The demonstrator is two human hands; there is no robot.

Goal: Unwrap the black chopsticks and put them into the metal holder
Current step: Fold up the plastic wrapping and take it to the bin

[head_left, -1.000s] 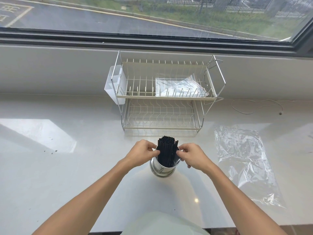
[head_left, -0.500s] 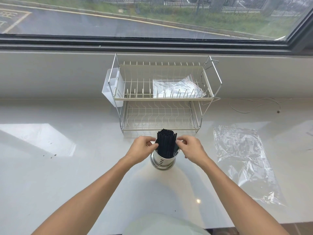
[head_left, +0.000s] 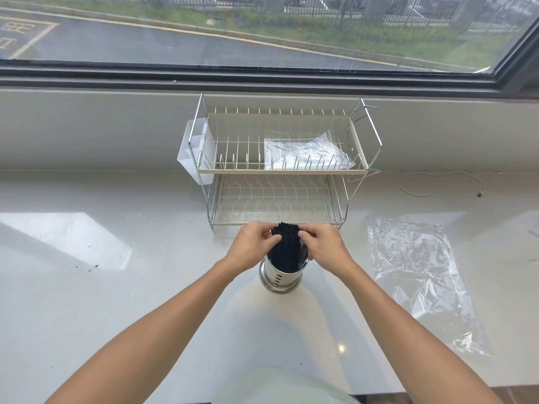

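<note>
A bundle of black chopsticks (head_left: 287,246) stands upright in the shiny metal holder (head_left: 280,279) on the white counter, just in front of the dish rack. My left hand (head_left: 253,245) pinches the bundle near its top from the left. My right hand (head_left: 325,246) pinches it from the right at the same height. The chopstick tips show between my fingers; their lower ends are hidden inside the holder.
A two-tier wire dish rack (head_left: 280,170) stands behind the holder, with a white plastic caddy (head_left: 194,154) on its left and a clear bag (head_left: 306,154) on its top shelf. A flat clear plastic wrapper (head_left: 420,275) lies to the right. A thin cord (head_left: 437,185) lies far right.
Both hands have slid up from the holder's rim to the top of the chopstick bundle and closed in on it.
</note>
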